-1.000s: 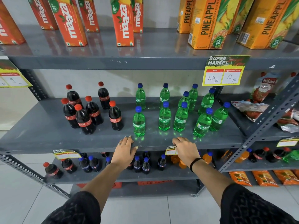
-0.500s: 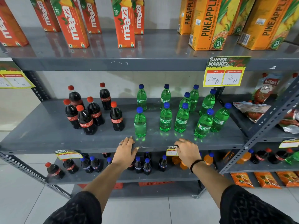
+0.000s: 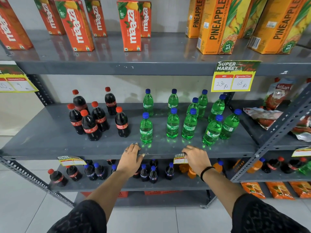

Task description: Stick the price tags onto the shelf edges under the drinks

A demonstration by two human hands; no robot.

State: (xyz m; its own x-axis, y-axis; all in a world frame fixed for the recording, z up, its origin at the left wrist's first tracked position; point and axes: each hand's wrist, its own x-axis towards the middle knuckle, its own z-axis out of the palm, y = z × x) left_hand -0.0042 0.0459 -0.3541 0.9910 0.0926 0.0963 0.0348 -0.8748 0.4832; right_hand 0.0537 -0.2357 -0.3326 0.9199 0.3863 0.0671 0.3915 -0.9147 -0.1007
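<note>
Under the green Sprite bottles (image 3: pixel 172 125), a yellow price tag (image 3: pixel 179 158) lies against the front edge of the middle grey shelf (image 3: pixel 101 156). My right hand (image 3: pixel 196 158) covers the tag's right half, fingers curled over the edge and pressing on it. My left hand (image 3: pixel 132 157) rests flat on the same edge further left, below the leftmost Sprite bottle, fingers spread and holding nothing. A second price tag (image 3: pixel 71 160) hangs from this edge under the cola bottles (image 3: pixel 90 126).
A large price tag (image 3: pixel 234 76) is stuck on the top shelf edge below the pineapple cartons (image 3: pixel 218 26); another tag (image 3: pixel 15 81) hangs at far left beneath the Maaza cartons (image 3: pixel 129 26). Small bottles (image 3: pixel 153 172) fill the lower shelf. A slanted metal post (image 3: pixel 276 137) and snack packs (image 3: pixel 262 116) stand to the right.
Both hands stay on the middle shelf edge, the right one still on the tag. Only the view has shifted slightly.
</note>
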